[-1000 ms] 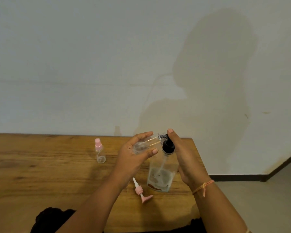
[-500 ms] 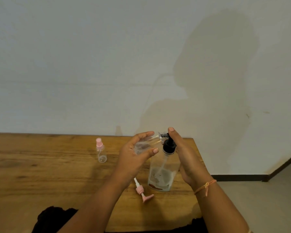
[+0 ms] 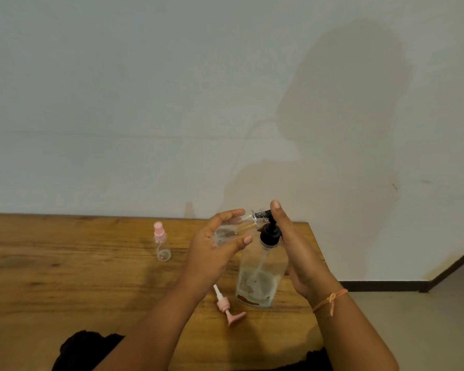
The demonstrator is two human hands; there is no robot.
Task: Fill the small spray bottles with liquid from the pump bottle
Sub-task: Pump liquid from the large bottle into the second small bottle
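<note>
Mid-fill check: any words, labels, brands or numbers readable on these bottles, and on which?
No text can be read anywhere.
pump bottle: brown marking near its base, too blurred to read.
held small bottle, standing spray bottle, loose pink spray head: no print visible.

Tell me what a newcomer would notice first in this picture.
Near the wooden table's right end, the left hand holds a small clear bottle tilted against the black nozzle of the pump bottle, with the right hand on its pump head. A loose pink sprayer lies on the table before it; a pink-topped spray bottle stands further left.
</note>
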